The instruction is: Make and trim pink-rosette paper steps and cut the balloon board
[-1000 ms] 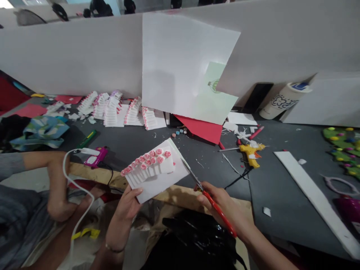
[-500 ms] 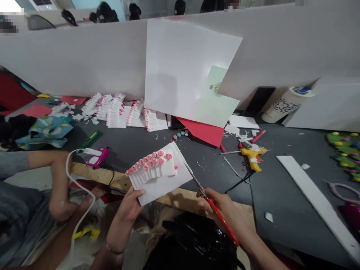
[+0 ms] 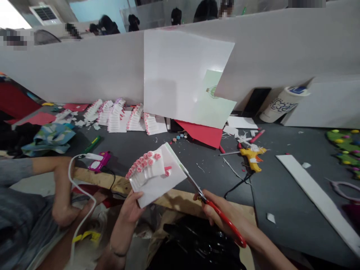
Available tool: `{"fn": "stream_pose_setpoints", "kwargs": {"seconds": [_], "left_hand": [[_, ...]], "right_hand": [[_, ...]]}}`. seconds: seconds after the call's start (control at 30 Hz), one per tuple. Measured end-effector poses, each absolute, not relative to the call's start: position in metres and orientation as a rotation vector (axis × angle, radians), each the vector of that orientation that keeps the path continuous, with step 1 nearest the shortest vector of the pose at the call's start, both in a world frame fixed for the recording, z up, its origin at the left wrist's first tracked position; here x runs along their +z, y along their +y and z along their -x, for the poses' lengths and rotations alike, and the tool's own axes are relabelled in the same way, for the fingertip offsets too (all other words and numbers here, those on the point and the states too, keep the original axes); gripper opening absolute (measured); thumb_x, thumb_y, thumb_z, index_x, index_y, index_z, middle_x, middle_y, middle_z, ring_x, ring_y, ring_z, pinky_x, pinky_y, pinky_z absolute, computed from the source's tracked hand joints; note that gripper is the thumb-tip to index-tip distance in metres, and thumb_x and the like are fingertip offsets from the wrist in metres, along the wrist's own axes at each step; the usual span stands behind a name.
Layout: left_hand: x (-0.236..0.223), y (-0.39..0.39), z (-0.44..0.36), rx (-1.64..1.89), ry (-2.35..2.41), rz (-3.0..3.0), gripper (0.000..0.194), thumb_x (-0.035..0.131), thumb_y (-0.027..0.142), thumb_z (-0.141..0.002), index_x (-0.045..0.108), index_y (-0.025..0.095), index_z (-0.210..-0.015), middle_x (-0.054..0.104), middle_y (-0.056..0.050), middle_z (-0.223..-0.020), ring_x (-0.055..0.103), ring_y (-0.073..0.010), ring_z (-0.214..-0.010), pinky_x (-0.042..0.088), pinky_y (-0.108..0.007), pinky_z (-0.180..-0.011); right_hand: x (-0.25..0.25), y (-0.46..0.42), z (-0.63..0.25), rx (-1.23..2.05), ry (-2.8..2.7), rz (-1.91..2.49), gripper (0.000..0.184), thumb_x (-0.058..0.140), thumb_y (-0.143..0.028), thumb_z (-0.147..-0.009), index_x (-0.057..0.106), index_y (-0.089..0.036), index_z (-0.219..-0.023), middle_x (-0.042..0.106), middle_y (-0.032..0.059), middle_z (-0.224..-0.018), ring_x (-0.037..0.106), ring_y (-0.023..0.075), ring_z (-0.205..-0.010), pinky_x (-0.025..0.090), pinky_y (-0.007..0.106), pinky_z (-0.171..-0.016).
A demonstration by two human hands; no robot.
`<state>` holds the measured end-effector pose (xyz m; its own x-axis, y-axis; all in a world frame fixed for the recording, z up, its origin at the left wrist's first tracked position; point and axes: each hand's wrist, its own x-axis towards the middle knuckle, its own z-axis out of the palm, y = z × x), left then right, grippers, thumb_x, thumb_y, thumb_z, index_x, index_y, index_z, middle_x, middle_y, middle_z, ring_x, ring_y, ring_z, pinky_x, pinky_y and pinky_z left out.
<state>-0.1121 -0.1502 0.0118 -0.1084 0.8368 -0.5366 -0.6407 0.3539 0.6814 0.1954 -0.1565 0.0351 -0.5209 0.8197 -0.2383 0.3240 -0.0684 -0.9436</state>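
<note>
My left hand (image 3: 131,207) pinches the lower left corner of a white card (image 3: 165,184), thumb on top. Rows of small pink-and-white paper roses (image 3: 144,164) with white stems fan across the card. A short pink strip with one more rose lies beside them. My right hand (image 3: 218,208) is closed round a pair of scissors (image 3: 222,217) with long red handles. Their metal blades point up and left and meet the card's right edge, where a pale green strip shows. Whether the blades are parted is hard to make out.
A yellow glue gun (image 3: 254,158) rests on the dark table with its cord trailing forward. Several similar rose fans (image 3: 116,119) stand along the partition. A cup (image 3: 281,105) and phone (image 3: 256,102) stand at the back right. Another person's arm (image 3: 62,187) is at the left.
The card has tilted and shifted slightly left, showing more of the pink strip. The scissors have moved with it and stay at its right edge. The camera view has shifted a little.
</note>
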Motion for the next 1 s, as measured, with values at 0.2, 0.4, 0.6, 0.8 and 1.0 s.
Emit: {"fn": "stream_pose_setpoints", "kwargs": {"seconds": [0.2,0.4,0.6,0.8,1.0], "left_hand": [[0.008,-0.151,0.114,1.240,1.116,-0.275,0.071,0.075,0.007,-0.064,0.060,0.021,-0.132,0.076,-0.009,-0.110,0.071,-0.0293,-0.101,0.058,-0.037,-0.089],[0.006,-0.156,0.109,1.176,1.077,-0.294,0.071,0.072,0.002,-0.064,0.061,0.019,-0.131,0.077,-0.010,-0.104,0.072,-0.0318,-0.100,0.058,-0.040,-0.089],[0.000,-0.154,0.113,1.209,1.098,-0.271,0.071,0.074,0.003,-0.062,0.062,0.019,-0.131,0.077,-0.011,-0.106,0.071,-0.0327,-0.100,0.058,-0.040,-0.088],[0.009,-0.153,0.110,1.203,1.121,-0.289,0.078,0.074,0.004,-0.061,0.058,0.019,-0.136,0.075,-0.011,-0.114,0.068,-0.0343,-0.108,0.055,-0.043,-0.095],[0.022,-0.150,0.100,1.184,1.129,-0.297,0.078,0.072,0.003,-0.060,0.059,0.021,-0.134,0.073,-0.010,-0.118,0.065,-0.0344,-0.114,0.054,-0.041,-0.097]], "right_hand": [[0.037,-0.150,-0.198,1.601,-1.798,1.264,0.042,0.040,-0.058,-0.095,0.056,-0.020,-0.101,0.059,0.0013,-0.079,0.053,0.0124,-0.063,0.043,0.023,-0.058],[0.043,-0.137,-0.189,1.490,-1.839,1.338,0.044,0.039,-0.060,-0.094,0.055,-0.019,-0.098,0.063,0.0040,-0.083,0.057,0.0172,-0.072,0.047,0.029,-0.069],[0.044,-0.135,-0.181,1.500,-1.815,1.323,0.047,0.035,-0.061,-0.094,0.055,-0.019,-0.102,0.063,0.0051,-0.087,0.058,0.0183,-0.077,0.047,0.030,-0.073],[0.039,-0.139,-0.179,1.457,-1.773,1.382,0.053,0.036,-0.069,-0.089,0.055,-0.019,-0.086,0.057,0.0017,-0.073,0.051,0.0154,-0.066,0.041,0.027,-0.062],[0.033,-0.145,-0.177,1.359,-1.770,1.415,0.048,0.035,-0.064,-0.091,0.054,-0.020,-0.085,0.057,0.0008,-0.069,0.051,0.0151,-0.061,0.037,0.026,-0.057]]}}
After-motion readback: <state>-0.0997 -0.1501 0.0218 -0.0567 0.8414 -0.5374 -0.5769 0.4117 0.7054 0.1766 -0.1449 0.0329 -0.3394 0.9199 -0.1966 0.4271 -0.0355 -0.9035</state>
